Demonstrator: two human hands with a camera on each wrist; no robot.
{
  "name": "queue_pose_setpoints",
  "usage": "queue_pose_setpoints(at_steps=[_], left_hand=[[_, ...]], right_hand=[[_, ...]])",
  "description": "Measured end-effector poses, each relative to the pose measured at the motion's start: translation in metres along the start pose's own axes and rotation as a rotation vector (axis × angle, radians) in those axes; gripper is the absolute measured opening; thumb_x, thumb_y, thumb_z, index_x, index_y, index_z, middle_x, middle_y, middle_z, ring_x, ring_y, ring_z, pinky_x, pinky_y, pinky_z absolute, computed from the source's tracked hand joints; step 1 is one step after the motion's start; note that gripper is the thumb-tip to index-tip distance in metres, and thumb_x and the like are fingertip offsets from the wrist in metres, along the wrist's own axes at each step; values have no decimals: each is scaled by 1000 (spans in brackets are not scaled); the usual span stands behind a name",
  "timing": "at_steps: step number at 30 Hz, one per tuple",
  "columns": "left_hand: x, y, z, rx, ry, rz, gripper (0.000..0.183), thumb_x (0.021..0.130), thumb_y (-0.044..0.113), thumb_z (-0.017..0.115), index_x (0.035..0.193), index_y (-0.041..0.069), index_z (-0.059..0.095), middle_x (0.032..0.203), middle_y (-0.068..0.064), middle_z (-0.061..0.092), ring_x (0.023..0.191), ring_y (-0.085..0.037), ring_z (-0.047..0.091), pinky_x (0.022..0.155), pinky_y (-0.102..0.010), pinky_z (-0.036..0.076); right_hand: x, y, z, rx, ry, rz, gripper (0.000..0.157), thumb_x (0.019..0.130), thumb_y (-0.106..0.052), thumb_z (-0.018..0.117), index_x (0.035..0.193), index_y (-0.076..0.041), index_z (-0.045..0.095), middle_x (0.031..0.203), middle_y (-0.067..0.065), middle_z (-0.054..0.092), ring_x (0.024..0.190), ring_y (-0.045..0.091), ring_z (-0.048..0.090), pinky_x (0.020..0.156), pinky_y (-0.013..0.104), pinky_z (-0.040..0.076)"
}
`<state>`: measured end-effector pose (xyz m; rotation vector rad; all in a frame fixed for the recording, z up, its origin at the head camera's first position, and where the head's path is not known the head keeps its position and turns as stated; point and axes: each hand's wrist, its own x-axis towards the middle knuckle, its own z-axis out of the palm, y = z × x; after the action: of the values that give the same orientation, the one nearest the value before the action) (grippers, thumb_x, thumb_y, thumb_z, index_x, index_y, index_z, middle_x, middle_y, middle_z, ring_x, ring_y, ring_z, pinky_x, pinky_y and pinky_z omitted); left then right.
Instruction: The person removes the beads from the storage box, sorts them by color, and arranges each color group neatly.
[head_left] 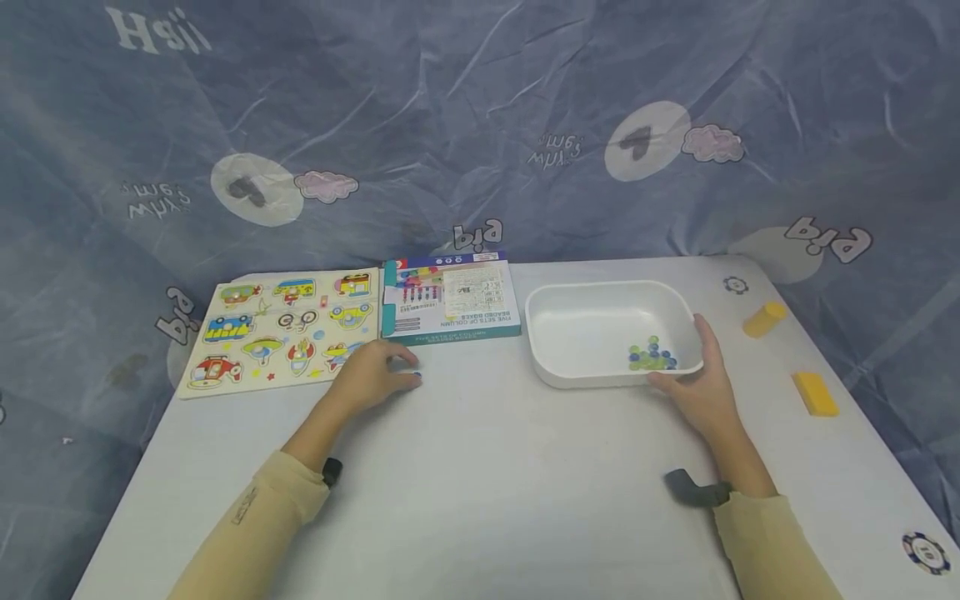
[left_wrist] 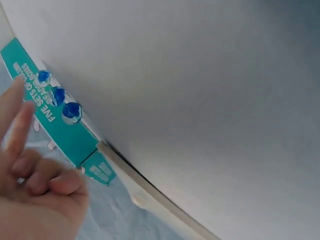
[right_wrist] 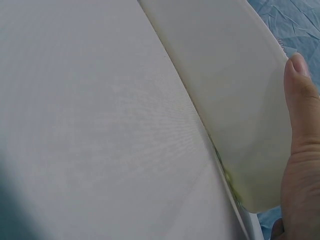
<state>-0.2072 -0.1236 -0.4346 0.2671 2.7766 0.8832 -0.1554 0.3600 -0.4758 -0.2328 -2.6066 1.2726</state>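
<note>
My left hand (head_left: 369, 377) hovers low by the front edge of a boxed bead game (head_left: 472, 304), its thumb and a fingertip apart. Three clear balls with blue centres (left_wrist: 58, 95) line up before the box's teal side in the left wrist view, apart from the fingers; whether they rest on the table I cannot tell. In the head view, a dark blue spot shows beside the thumb tip. My right hand (head_left: 705, 387) grips the near right corner of a white tub (head_left: 585, 333). Green and blue balls (head_left: 651, 357) lie in that corner.
A wooden picture puzzle board (head_left: 281, 333) lies left of the box. Towards the right table edge are a yellow cylinder (head_left: 764, 319) and a yellow block (head_left: 815, 394). Printed cloth (head_left: 450, 108) hangs behind the white table (head_left: 510, 483).
</note>
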Motion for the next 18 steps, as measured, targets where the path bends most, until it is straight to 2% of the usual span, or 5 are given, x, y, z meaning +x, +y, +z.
queue_pose_setpoints(at_steps=[3, 7, 10, 13, 18], left_hand=[[-3, 9, -6, -66, 15, 26, 26, 77, 34, 77, 100, 23, 71, 122, -2, 61, 116, -28, 55, 97, -45, 45], [-7, 32, -10, -167, 19, 70, 25, 78, 35, 77, 101, 26, 70, 124, 0, 60, 119, -27, 54, 98, -42, 46], [-9, 59, -7, -202, 15, 132, 24, 78, 35, 76, 100, 30, 70, 101, -2, 62, 99, -21, 55, 82, -34, 48], [-9, 88, 0, -214, -4, 204, 27, 78, 34, 76, 104, 33, 68, 75, -3, 49, 75, -19, 46, 63, -30, 39], [2, 133, 18, -228, -60, 319, 33, 81, 33, 74, 113, 32, 64, 66, -1, 41, 63, -16, 41, 55, -28, 34]], right_hand=[[0, 1, 0, 1, 0, 5, 115, 71, -36, 82, 147, -45, -3, 159, -9, 5, 148, 28, 8, 117, 54, 8], [1, 2, 0, -3, 1, 1, 114, 71, -36, 82, 147, -47, -3, 159, -9, 6, 148, 28, 8, 116, 55, 9], [1, 3, 0, 0, 1, -2, 114, 71, -36, 82, 147, -47, -3, 160, -9, 6, 148, 28, 9, 116, 55, 9], [0, 2, 0, 1, 0, -3, 114, 71, -35, 82, 147, -45, -3, 160, -8, 6, 147, 29, 10, 116, 55, 9], [-1, 1, 0, 7, -2, -1, 114, 72, -35, 82, 148, -44, -2, 160, -8, 6, 148, 29, 9, 116, 55, 9]])
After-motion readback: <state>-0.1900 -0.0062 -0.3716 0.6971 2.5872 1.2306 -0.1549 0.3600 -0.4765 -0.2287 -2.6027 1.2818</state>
